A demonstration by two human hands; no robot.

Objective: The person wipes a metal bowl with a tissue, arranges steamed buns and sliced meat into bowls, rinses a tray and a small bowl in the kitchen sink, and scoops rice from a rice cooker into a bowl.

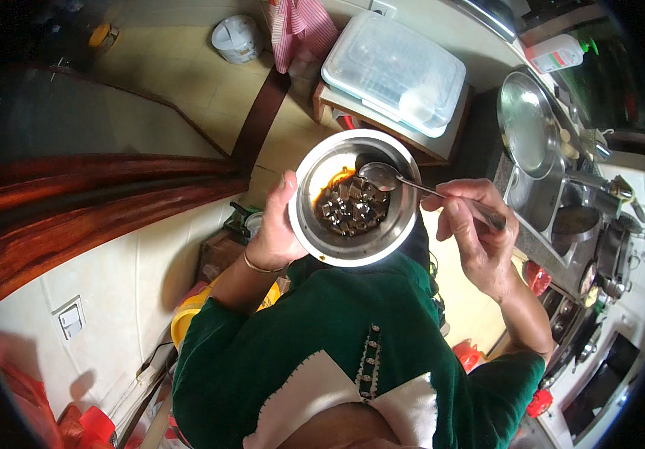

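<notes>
My left hand (278, 224) grips a stainless steel bowl (378, 247) by its left side, the thumb at the rim. In the bowl lie dark, glossy cubes of what looks like jelly (350, 205) in brown liquid. My right hand (477, 224) holds a metal spoon (426, 188) by its handle. The spoon's head reaches over the right rim and rests at the upper edge of the cubes; whether it touches the bowl wall I cannot tell. The bowl is held in front of my body, above the floor.
Ahead stands a low table (457, 132) bearing a lidded plastic storage box (392, 67). To the right, a counter holds a sink (533, 202), a large steel basin (527, 123) and a soap bottle (555, 54). A wooden door frame (103, 191) lies left; a white bucket (238, 39) stands beyond.
</notes>
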